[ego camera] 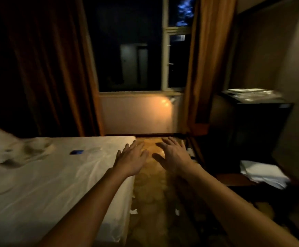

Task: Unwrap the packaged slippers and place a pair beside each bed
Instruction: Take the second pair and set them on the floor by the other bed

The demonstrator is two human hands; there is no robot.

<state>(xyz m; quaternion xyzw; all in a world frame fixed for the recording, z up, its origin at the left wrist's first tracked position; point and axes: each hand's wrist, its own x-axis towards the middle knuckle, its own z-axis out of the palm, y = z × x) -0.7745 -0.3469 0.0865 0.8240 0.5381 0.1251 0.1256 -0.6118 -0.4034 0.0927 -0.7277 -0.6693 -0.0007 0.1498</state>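
Note:
Both my arms stretch forward over the gap beside the bed. My left hand (131, 158) hovers flat, fingers spread, over the far right corner of the white bed (47, 184), holding nothing. My right hand (172, 155) is also flat and spread, above the patterned carpet (150, 202), holding nothing. Clear-wrapped flat packages (252, 94), possibly the slippers, lie on top of a dark cabinet (259, 129) at the right; blur hides their detail. No unwrapped slippers show on the floor.
A small blue object (76, 152) lies on the bed near crumpled bedding (25, 150). Folded white cloth (264, 173) sits on a low wooden shelf at right. Small white scraps (133, 211) lie on the carpet. Brown curtains frame a dark window (131, 50) ahead.

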